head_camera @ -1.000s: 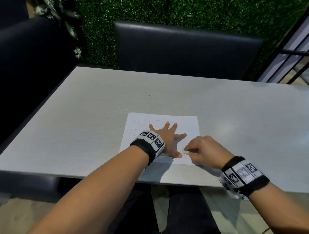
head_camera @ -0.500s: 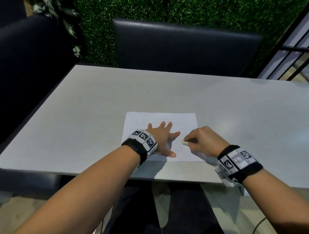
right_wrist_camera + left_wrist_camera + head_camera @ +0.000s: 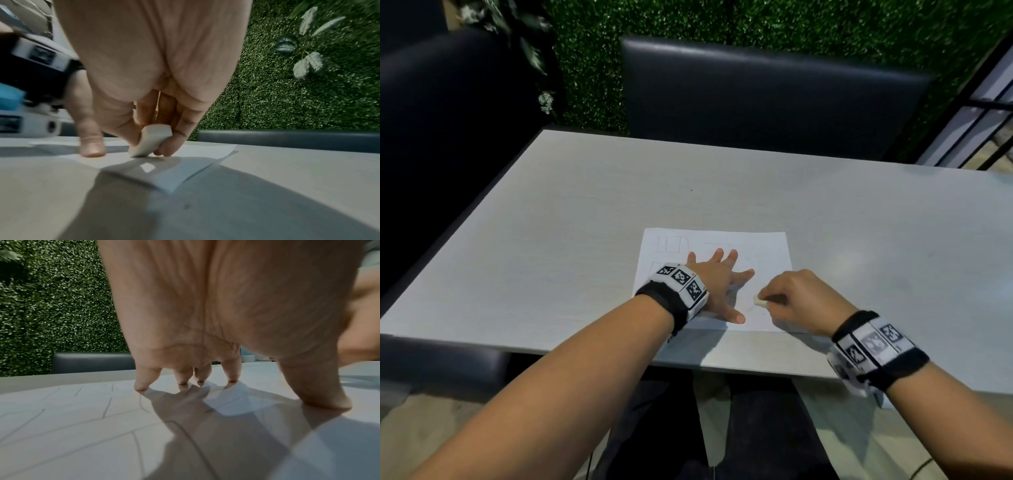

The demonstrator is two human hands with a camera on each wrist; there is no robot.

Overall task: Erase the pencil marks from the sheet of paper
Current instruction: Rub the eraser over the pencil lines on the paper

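A white sheet of paper (image 3: 763,250) lies near the table's front edge, with faint pencil boxes (image 3: 669,244) at its upper left. Those lines (image 3: 107,407) show as thin grey strokes in the left wrist view. My left hand (image 3: 717,279) lies spread on the sheet, its fingertips (image 3: 141,387) and thumb pressing it down. My right hand (image 3: 796,299) pinches a small white eraser (image 3: 758,300) between thumb and fingers. The eraser (image 3: 151,142) touches the paper (image 3: 180,175) near its lower right part, just right of the left thumb.
The grey table (image 3: 551,240) stretches away on all sides of the sheet. A dark chair back (image 3: 767,92) stands behind the far edge, another dark seat (image 3: 448,137) is at the left, and a green hedge wall (image 3: 722,20) lies beyond.
The eraser has moved up and down a short way over the same lower right patch. My left hand has stayed flat on the sheet. The head view has shifted a little.
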